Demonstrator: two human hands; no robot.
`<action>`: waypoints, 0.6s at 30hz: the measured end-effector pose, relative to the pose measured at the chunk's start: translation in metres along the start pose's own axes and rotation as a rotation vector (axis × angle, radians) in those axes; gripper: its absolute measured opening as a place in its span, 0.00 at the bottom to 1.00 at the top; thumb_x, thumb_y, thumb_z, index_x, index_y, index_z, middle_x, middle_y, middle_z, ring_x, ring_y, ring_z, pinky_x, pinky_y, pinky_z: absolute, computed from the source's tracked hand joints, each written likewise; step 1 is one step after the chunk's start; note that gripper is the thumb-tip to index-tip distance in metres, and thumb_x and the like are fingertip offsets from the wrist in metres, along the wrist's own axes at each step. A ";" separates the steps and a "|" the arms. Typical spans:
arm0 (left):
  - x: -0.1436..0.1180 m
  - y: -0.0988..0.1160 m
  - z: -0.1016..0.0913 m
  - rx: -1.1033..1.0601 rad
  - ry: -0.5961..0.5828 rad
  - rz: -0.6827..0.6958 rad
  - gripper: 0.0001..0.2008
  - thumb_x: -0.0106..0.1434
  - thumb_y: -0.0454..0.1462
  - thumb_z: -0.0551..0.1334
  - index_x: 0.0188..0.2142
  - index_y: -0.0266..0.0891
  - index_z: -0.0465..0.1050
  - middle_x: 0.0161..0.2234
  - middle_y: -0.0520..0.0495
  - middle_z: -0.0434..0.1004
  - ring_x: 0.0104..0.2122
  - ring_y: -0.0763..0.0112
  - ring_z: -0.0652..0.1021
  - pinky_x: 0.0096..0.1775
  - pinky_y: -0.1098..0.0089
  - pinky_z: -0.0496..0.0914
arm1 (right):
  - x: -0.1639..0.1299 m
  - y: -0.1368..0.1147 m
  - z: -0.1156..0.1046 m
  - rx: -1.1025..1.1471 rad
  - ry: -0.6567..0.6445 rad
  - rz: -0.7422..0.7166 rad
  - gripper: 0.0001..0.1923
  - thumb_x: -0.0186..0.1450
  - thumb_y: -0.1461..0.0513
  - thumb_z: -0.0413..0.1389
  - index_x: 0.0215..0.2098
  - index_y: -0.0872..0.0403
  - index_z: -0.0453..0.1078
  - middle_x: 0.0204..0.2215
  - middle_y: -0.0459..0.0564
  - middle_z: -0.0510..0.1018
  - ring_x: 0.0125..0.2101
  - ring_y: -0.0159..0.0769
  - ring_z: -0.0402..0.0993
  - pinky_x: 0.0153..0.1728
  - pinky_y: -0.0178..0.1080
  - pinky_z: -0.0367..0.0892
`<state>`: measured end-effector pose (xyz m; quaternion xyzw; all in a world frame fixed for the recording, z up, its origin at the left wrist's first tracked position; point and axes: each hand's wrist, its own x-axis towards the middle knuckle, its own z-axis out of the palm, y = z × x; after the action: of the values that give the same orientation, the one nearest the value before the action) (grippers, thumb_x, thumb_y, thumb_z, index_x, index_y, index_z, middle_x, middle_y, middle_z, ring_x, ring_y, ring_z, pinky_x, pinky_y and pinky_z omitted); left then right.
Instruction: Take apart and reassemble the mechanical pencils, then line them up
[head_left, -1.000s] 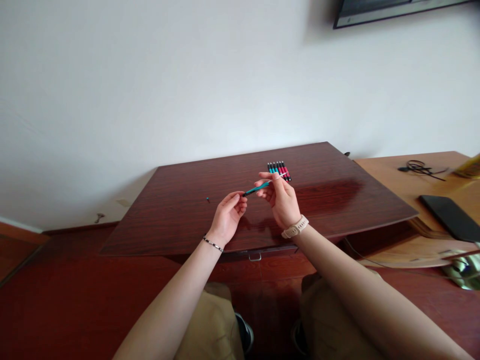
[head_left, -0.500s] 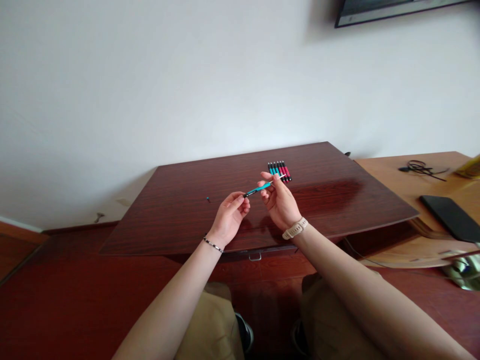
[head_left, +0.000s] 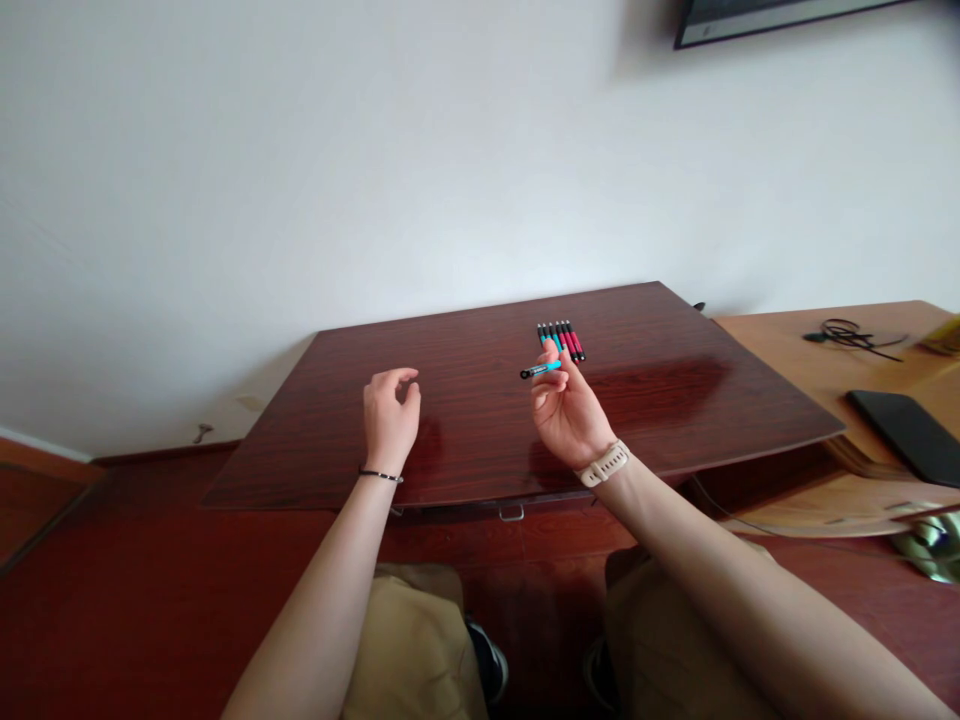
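Observation:
My right hand (head_left: 574,415) pinches a turquoise and black pen (head_left: 541,370) between thumb and fingers. The pen's black end points left, and its other end is hidden by the fingers. My left hand (head_left: 391,415) is over the left part of the dark wooden table (head_left: 472,350), its fingers curved and a small gap between thumb and forefinger. A small dark piece seems to show at those fingertips, too small to make out. Just beyond my right hand lies a row of several turquoise and red pens (head_left: 568,340) with black ends, side by side, partly covered by the fingers.
A lighter wooden desk (head_left: 780,340) adjoins on the right, bearing a coiled black cable (head_left: 851,335) and a flat black device (head_left: 904,432). Behind the table rises a white wall (head_left: 420,180). A screen (head_left: 750,20) hangs at the upper right.
My left hand has let go of the pen and moved left to where a small turquoise and black piece lay. My right hand keeps the pen; the white refill no longer shows.

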<state>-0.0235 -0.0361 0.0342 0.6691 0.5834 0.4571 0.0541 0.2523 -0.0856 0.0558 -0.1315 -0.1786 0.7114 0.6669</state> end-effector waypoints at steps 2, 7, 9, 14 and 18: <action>-0.002 -0.009 0.001 0.149 -0.088 0.000 0.10 0.68 0.33 0.65 0.47 0.42 0.82 0.48 0.39 0.79 0.46 0.53 0.77 0.56 0.53 0.70 | 0.001 0.000 -0.003 0.003 0.011 -0.001 0.06 0.77 0.58 0.60 0.42 0.46 0.80 0.35 0.40 0.83 0.26 0.24 0.71 0.28 0.26 0.75; -0.005 -0.017 0.009 0.253 -0.161 -0.030 0.10 0.68 0.35 0.66 0.48 0.41 0.82 0.46 0.39 0.78 0.43 0.55 0.78 0.53 0.55 0.72 | 0.005 0.000 -0.011 0.015 0.032 0.017 0.07 0.77 0.61 0.58 0.42 0.46 0.79 0.37 0.41 0.84 0.26 0.25 0.72 0.30 0.29 0.76; -0.004 -0.019 0.010 0.239 -0.175 -0.049 0.08 0.68 0.34 0.66 0.44 0.42 0.83 0.44 0.41 0.78 0.40 0.58 0.79 0.49 0.58 0.73 | 0.004 0.000 -0.010 0.069 0.053 0.030 0.09 0.78 0.62 0.56 0.42 0.47 0.79 0.36 0.41 0.84 0.25 0.25 0.72 0.29 0.29 0.76; 0.000 -0.026 0.010 0.265 -0.210 -0.077 0.08 0.68 0.33 0.63 0.39 0.42 0.83 0.42 0.42 0.81 0.40 0.58 0.80 0.47 0.59 0.72 | -0.003 -0.006 0.005 0.244 0.112 0.081 0.11 0.79 0.65 0.54 0.40 0.49 0.76 0.30 0.40 0.82 0.20 0.22 0.68 0.22 0.23 0.71; -0.003 -0.021 0.016 -0.013 -0.222 -0.119 0.06 0.68 0.37 0.66 0.40 0.41 0.83 0.42 0.43 0.84 0.40 0.59 0.81 0.49 0.60 0.72 | -0.004 -0.006 0.008 0.244 0.106 0.086 0.09 0.78 0.65 0.56 0.40 0.49 0.75 0.30 0.38 0.82 0.19 0.19 0.67 0.22 0.21 0.70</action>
<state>-0.0275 -0.0244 0.0110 0.6796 0.6095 0.3798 0.1498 0.2545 -0.0901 0.0658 -0.0942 -0.0495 0.7477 0.6554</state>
